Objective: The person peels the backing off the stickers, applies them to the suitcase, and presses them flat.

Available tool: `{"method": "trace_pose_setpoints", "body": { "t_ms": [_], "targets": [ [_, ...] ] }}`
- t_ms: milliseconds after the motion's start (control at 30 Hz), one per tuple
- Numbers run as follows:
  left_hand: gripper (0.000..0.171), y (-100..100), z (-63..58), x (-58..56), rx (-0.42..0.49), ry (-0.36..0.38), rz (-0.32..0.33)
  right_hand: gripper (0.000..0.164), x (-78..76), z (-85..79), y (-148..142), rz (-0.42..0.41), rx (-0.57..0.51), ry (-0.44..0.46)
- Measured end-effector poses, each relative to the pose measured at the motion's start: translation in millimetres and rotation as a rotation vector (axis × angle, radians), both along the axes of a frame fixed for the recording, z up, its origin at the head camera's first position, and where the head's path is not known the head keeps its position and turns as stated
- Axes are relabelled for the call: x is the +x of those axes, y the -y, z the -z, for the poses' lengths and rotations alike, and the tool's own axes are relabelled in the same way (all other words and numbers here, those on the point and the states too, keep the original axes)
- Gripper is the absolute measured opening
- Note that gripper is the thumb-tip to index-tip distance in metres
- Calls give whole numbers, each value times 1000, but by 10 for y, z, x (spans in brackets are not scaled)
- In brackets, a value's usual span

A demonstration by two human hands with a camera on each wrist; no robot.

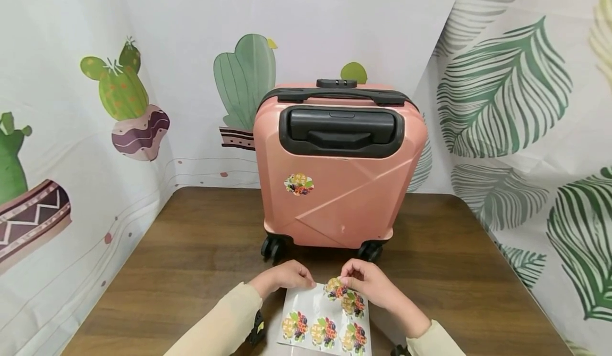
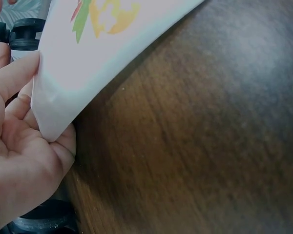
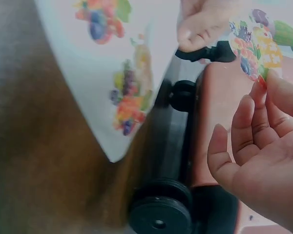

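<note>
A white sheet of round fruit stickers (image 1: pixel 306 302) is at the front of the table, with several stickers on it. My left hand (image 1: pixel 290 274) grips the sheet's upper left corner; the left wrist view shows that corner (image 2: pixel 56 112) between thumb and fingers. Between the thumb and forefinger of my right hand (image 1: pixel 372 286) is one round fruit sticker (image 3: pixel 256 46), off the sheet in the right wrist view. Beyond both hands stands a pink suitcase (image 1: pixel 334 196), upright, bearing another fruit sticker (image 1: pixel 299 184) on the left of its face.
The suitcase rests on black wheels (image 1: pixel 273 247) on a brown wooden table (image 1: pixel 205 239). Its black telescopic handle (image 1: pixel 341 127) is pushed down. Behind the table hangs a cloth (image 1: pixel 191 53) printed with cacti and leaves.
</note>
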State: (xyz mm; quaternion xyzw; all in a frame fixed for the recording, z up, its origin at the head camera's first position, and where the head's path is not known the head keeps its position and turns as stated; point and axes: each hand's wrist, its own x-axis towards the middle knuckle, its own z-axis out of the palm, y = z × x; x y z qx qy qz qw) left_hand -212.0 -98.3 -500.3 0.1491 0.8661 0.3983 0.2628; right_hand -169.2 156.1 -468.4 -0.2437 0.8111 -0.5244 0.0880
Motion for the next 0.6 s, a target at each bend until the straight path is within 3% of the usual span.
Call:
{"method": "trace_pose_setpoints", "body": {
  "t_ms": [300,600],
  "targets": [
    [14,2,8,17,19,16,-11,11,-15,-170,-35,99,35,-70],
    [14,0,-6,21,26,5,-3,9,-30,-288,-58,140,28,-94]
  ]
}}
